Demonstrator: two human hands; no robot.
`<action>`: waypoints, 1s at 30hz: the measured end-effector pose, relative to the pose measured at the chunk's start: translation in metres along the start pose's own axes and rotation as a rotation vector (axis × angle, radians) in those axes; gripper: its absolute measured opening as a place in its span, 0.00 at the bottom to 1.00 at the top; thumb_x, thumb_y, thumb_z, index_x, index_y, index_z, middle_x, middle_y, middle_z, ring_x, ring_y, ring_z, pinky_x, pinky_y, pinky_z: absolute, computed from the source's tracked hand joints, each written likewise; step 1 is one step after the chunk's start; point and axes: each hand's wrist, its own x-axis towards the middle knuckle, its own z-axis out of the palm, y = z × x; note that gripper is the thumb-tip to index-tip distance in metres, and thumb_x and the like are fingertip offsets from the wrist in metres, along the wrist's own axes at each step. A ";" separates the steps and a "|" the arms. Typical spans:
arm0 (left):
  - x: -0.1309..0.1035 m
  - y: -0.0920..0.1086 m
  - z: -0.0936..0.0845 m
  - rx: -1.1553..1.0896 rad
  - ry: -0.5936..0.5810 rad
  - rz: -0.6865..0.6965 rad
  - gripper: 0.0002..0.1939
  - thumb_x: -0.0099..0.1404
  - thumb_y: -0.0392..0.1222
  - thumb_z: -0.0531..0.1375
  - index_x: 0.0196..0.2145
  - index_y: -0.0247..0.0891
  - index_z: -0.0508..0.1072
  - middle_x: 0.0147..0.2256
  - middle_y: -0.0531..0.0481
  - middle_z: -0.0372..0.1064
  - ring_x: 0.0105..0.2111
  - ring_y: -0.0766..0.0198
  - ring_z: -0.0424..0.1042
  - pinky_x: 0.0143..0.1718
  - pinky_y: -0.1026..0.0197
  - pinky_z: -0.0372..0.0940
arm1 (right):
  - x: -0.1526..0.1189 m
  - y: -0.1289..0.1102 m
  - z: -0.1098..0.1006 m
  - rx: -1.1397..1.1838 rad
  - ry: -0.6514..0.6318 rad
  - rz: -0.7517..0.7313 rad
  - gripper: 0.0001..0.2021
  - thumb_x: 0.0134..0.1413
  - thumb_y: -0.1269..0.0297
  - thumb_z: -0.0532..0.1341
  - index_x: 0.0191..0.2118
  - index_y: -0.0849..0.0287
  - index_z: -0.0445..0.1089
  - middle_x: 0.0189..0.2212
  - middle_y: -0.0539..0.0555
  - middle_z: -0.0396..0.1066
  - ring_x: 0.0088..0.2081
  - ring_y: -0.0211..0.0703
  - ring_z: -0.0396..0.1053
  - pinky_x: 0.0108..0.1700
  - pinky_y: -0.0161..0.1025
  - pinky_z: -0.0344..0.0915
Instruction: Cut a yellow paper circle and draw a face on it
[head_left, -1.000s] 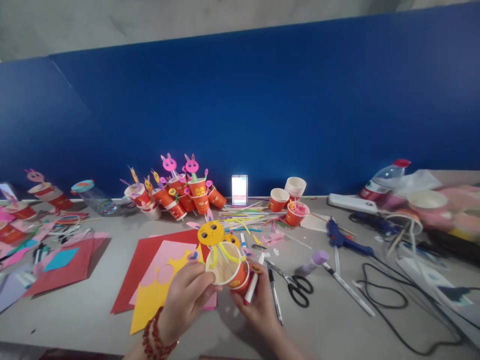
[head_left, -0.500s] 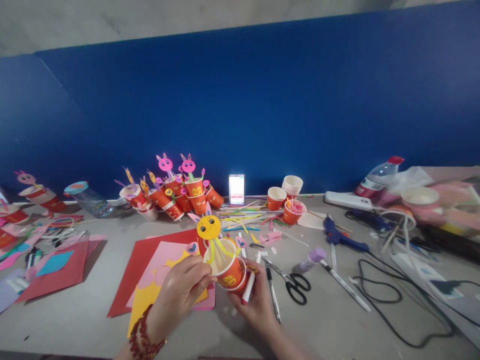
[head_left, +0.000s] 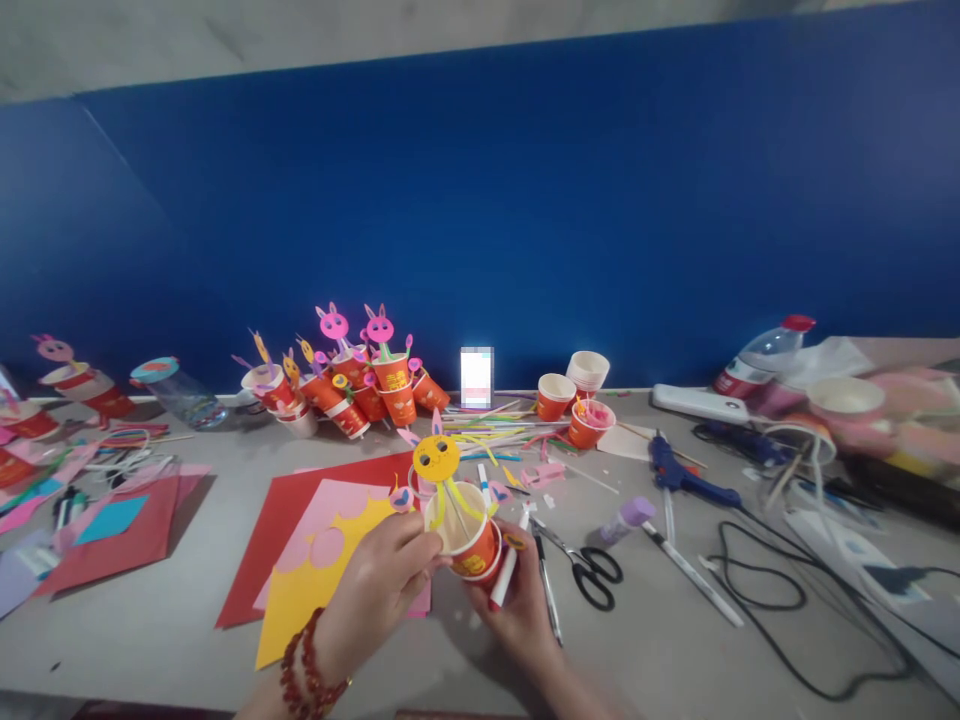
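Head view: left hand fingers pinched the near-left rim of the red paper cup, held above the table; right hand fingers gripped its right side and a marker. Scissors lay just right; bare tabletop extended toward the front edge.

The bare left hand reaches in from the lower left, palm turned inward and back toward the camera, its fingers bent and thumb pressed toward them in a pinch. Two strands of dark red beads circle the left wrist. The bare right hand comes from the lower right, lower than the left fingertips, its fingers curled around in a grip, though some seem hidden. Both forearms slant inward, bringing the hands near each other.
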 end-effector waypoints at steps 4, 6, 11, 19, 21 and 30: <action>0.006 0.005 -0.011 0.059 -0.063 0.081 0.12 0.72 0.34 0.51 0.29 0.38 0.67 0.28 0.51 0.63 0.29 0.63 0.62 0.29 0.63 0.57 | -0.003 0.005 0.002 -0.031 0.011 -0.033 0.32 0.46 0.69 0.69 0.58 0.48 0.60 0.50 0.57 0.68 0.49 0.56 0.71 0.52 0.52 0.70; 0.008 0.007 -0.014 0.064 -0.070 0.097 0.12 0.70 0.31 0.52 0.29 0.38 0.68 0.28 0.51 0.63 0.29 0.63 0.62 0.29 0.63 0.57 | -0.004 0.007 0.003 -0.035 0.031 -0.033 0.32 0.45 0.69 0.69 0.57 0.48 0.61 0.50 0.57 0.68 0.49 0.56 0.71 0.51 0.51 0.71; 0.009 0.007 -0.011 0.044 -0.051 0.083 0.12 0.70 0.32 0.52 0.29 0.38 0.67 0.29 0.51 0.65 0.29 0.63 0.63 0.29 0.63 0.60 | -0.005 0.006 0.001 0.005 0.003 0.000 0.30 0.47 0.68 0.68 0.57 0.49 0.61 0.51 0.57 0.67 0.49 0.55 0.71 0.50 0.49 0.71; -0.008 -0.004 0.007 0.034 0.167 0.060 0.13 0.73 0.44 0.55 0.53 0.40 0.68 0.40 0.45 0.74 0.40 0.59 0.73 0.43 0.59 0.70 | -0.003 0.006 0.003 0.008 -0.008 0.029 0.32 0.48 0.65 0.68 0.58 0.46 0.58 0.51 0.56 0.66 0.51 0.56 0.70 0.54 0.53 0.69; -0.012 -0.005 0.011 0.021 0.164 0.037 0.18 0.73 0.43 0.54 0.60 0.41 0.63 0.42 0.45 0.75 0.41 0.59 0.74 0.44 0.59 0.70 | -0.002 0.007 0.003 0.038 -0.020 0.046 0.32 0.48 0.64 0.68 0.58 0.45 0.58 0.52 0.56 0.67 0.51 0.57 0.70 0.54 0.54 0.69; -0.029 -0.010 0.026 -0.023 0.300 -0.106 0.27 0.72 0.45 0.56 0.66 0.41 0.56 0.52 0.37 0.72 0.49 0.52 0.75 0.46 0.54 0.73 | -0.002 0.008 0.005 0.051 0.018 0.044 0.34 0.47 0.59 0.70 0.59 0.44 0.57 0.53 0.57 0.68 0.52 0.59 0.71 0.53 0.53 0.70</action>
